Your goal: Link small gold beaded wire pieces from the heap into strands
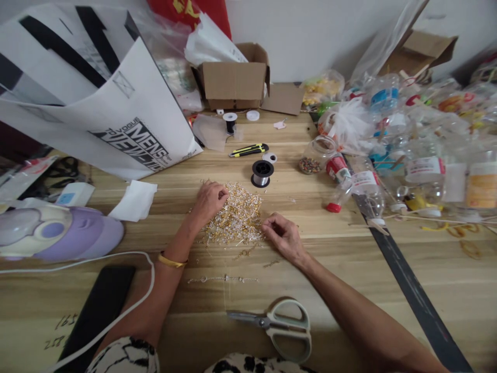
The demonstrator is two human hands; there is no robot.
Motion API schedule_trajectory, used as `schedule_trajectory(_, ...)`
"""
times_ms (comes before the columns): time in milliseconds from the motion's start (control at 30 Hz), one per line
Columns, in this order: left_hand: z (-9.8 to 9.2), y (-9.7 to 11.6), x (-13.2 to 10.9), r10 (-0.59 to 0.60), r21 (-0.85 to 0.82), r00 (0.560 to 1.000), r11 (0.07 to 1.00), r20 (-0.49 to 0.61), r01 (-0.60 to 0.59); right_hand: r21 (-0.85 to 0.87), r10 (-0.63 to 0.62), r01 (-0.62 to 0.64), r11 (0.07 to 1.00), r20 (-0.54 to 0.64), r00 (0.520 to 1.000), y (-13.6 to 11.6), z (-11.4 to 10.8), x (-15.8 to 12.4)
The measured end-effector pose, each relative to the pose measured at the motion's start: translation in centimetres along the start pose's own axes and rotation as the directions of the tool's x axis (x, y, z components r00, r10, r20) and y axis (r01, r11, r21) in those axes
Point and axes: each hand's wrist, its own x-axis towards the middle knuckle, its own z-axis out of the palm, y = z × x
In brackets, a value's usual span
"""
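A pile of small gold and silver jewelry findings [240, 215] lies on the wooden table between my hands. My left hand [212, 203] rests over the pile's upper left side with its fingers curled in; whatever they hold is hidden. At the pile's right edge, my right hand [283, 235] has thumb and forefinger pressed together, and anything between them is too small to name. Below the pile a thin silver chain bracelet [226, 279] lies stretched out sideways, a fine clear thread near it. Short bits of gold chain [245, 253] are close by. Scissors [285, 326] lie nearest my body.
Beyond the pile are a wire spool [261, 174], a yellow-black utility knife [248, 150] and a black thread spool [230, 124]. A jar of beads [313, 160] and many plastic bottles [423, 171] crowd the right. Left stand a large bag [135, 114], a purple device [81, 230] and a white cable [151, 274].
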Motion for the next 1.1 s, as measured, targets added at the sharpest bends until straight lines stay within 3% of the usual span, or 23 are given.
schedule_trajectory(133,-0.6,0.7,-0.6,-0.196,-0.227,0.973,0.96,-0.122,0.165,0.005,0.002,-0.002,1.0,-0.003,1.0,-0.1,0.0,0.0)
schedule_trajectory(267,-1.1,2.0,-1.6,-0.387,-0.506,0.918,0.811,-0.09,0.293,0.021,0.014,-0.014,1.0,0.004,1.0,-0.1,0.0,-0.1)
schedule_trajectory(333,-0.9,2.7,-2.3,-0.448,-0.677,0.894,0.65,0.025,0.345,0.026,0.026,-0.026,0.999,0.007,1.0,-0.1,0.0,-0.1)
schedule_trajectory(433,-0.4,3.7,-3.5,-0.496,-0.859,0.844,0.325,0.201,0.396,0.024,0.023,-0.023,0.999,0.002,1.0,-0.1,0.0,-0.1)
schedule_trajectory(533,0.0,4.4,-4.5,-0.478,-0.879,0.813,0.158,0.331,0.45,0.022,0.012,-0.012,1.0,-0.001,1.0,-0.2,0.0,-0.1)
schedule_trajectory(667,0.1,4.9,-5.4,-0.475,-0.861,0.781,0.085,0.407,0.501,0.01,-0.006,0.006,1.0,-0.004,1.0,-0.2,-0.1,0.0)
schedule_trajectory(1100,0.4,4.4,-5.8,-0.458,-0.87,0.772,-0.003,0.44,0.494,-0.008,-0.007,0.007,1.0,-0.01,1.0,0.0,0.1,0.0)
